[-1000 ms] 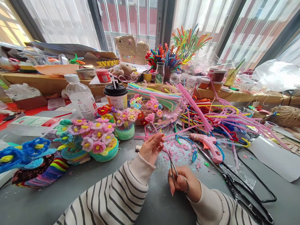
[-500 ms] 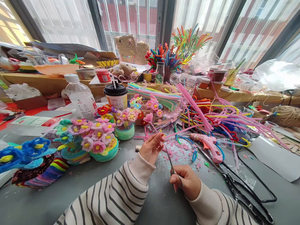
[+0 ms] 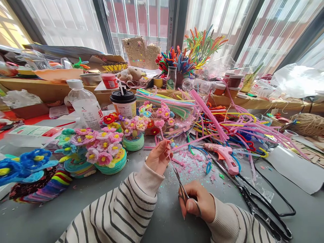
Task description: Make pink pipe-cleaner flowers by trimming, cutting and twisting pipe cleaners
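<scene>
My left hand [image 3: 159, 157] pinches a pink pipe cleaner [image 3: 162, 134] between thumb and fingers; a looped pink petal shape tops it, and a short end shows below the fingers. Lower right, my right hand [image 3: 196, 200] grips small metal scissors [image 3: 181, 184] by the handles. Their blades are slightly parted and point up toward my left hand, apart from it. Pink fuzz clippings [image 3: 187, 162] and glitter lie scattered on the grey table [image 3: 167, 219] just beyond the scissors.
Pots of pipe-cleaner flowers [image 3: 105, 145] stand at left, near a plastic bottle [image 3: 84, 104] and a lidded cup [image 3: 124, 104]. Loose pipe cleaners [image 3: 210, 114] pile up behind. On the right lie a pink glue gun [image 3: 224, 157], its black cord and large black scissors [image 3: 263, 212].
The scissors have drawn back from the left hand, down and slightly left, and their blades have parted. My left hand has shifted slightly left, still pinching the pink pipe cleaner.
</scene>
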`<state>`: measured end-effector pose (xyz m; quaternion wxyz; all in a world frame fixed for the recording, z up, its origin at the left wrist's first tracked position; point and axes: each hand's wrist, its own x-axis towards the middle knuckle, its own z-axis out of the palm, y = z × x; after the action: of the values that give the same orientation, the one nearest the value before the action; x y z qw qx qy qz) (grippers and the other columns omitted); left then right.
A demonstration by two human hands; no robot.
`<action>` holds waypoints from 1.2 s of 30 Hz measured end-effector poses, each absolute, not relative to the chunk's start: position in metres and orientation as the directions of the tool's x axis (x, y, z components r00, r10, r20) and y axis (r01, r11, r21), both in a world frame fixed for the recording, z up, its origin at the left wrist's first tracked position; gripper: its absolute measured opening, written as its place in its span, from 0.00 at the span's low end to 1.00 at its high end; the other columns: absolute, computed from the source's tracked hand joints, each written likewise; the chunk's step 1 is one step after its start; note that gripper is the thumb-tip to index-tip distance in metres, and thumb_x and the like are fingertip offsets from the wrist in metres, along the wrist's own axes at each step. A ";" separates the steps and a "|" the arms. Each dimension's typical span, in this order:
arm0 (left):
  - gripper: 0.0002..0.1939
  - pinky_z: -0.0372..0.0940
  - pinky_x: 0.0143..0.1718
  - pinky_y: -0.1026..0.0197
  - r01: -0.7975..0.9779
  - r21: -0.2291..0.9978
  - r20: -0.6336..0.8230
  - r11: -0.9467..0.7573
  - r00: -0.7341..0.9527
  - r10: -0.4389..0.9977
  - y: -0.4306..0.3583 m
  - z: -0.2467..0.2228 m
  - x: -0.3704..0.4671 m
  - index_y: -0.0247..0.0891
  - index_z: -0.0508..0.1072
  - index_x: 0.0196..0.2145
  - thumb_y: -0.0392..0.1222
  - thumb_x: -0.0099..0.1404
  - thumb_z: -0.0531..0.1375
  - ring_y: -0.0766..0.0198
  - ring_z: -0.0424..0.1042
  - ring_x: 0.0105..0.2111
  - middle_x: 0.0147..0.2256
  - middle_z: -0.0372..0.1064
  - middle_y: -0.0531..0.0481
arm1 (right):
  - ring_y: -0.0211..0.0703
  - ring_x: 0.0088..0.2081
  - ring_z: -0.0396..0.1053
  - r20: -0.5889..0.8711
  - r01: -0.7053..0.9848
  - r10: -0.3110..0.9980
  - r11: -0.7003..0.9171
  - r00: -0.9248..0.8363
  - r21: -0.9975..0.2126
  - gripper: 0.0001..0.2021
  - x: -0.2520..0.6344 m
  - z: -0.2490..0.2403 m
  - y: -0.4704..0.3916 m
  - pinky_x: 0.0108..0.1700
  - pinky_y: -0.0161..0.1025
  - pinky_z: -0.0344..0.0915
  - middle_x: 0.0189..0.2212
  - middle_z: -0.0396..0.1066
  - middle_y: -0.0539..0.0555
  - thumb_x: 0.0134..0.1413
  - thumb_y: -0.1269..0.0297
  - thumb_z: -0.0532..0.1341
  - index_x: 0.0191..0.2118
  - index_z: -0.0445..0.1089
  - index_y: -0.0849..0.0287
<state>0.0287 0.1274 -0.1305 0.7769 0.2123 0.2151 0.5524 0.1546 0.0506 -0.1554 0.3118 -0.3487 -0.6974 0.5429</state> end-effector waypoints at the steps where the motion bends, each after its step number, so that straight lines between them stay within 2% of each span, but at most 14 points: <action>1: 0.09 0.59 0.22 0.70 -0.767 0.567 -0.096 0.300 0.300 0.949 0.128 -0.130 0.029 0.34 0.69 0.21 0.40 0.40 0.63 0.78 0.57 0.16 0.16 0.59 0.59 | 0.28 0.12 0.46 0.069 0.130 0.828 0.169 -0.556 -0.977 0.30 0.155 -0.155 0.051 0.14 0.29 0.42 0.08 0.49 0.45 0.37 0.38 0.45 0.11 0.59 0.63; 6: 0.09 0.59 0.23 0.70 -0.762 0.565 -0.101 0.316 0.316 0.943 0.127 -0.131 0.029 0.34 0.68 0.21 0.39 0.41 0.63 0.78 0.56 0.16 0.17 0.59 0.59 | 0.28 0.12 0.46 0.111 0.109 0.868 0.185 -0.483 -0.977 0.29 0.156 -0.156 0.051 0.15 0.30 0.41 0.08 0.49 0.45 0.37 0.39 0.46 0.11 0.59 0.63; 11: 0.09 0.59 0.23 0.70 -0.758 0.568 -0.098 0.321 0.324 0.941 0.126 -0.130 0.029 0.34 0.67 0.21 0.39 0.41 0.63 0.77 0.57 0.16 0.17 0.58 0.59 | 0.28 0.13 0.48 0.065 0.156 0.855 0.168 -0.515 -0.973 0.29 0.156 -0.159 0.050 0.15 0.29 0.42 0.09 0.53 0.47 0.37 0.39 0.46 0.11 0.59 0.64; 17: 0.09 0.58 0.24 0.69 -0.745 0.578 -0.106 0.333 0.335 0.936 0.124 -0.130 0.030 0.34 0.68 0.21 0.40 0.41 0.63 0.77 0.56 0.16 0.16 0.59 0.59 | 0.28 0.13 0.48 0.057 0.159 0.841 0.168 -0.539 -0.973 0.29 0.154 -0.156 0.051 0.15 0.29 0.42 0.08 0.51 0.46 0.38 0.39 0.45 0.11 0.59 0.64; 25: 0.08 0.58 0.24 0.69 -0.732 0.596 -0.097 0.331 0.343 0.934 0.124 -0.131 0.030 0.34 0.68 0.21 0.40 0.43 0.62 0.77 0.56 0.16 0.16 0.59 0.58 | 0.28 0.13 0.45 0.105 0.043 0.811 0.158 -0.576 -0.986 0.29 0.154 -0.157 0.051 0.16 0.30 0.42 0.08 0.46 0.44 0.38 0.39 0.45 0.10 0.59 0.63; 36: 0.09 0.58 0.24 0.69 -0.711 0.627 -0.096 0.317 0.334 0.938 0.123 -0.130 0.031 0.35 0.69 0.21 0.41 0.41 0.63 0.77 0.57 0.16 0.15 0.59 0.59 | 0.28 0.12 0.44 0.130 -0.034 0.795 0.137 -0.593 -0.990 0.28 0.153 -0.151 0.051 0.15 0.30 0.41 0.08 0.45 0.43 0.39 0.40 0.46 0.10 0.57 0.62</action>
<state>0.0312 0.1228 -0.1304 0.7785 0.2470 0.2293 0.5294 0.1527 0.0506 -0.1514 0.3499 -0.2849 -0.6679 0.5918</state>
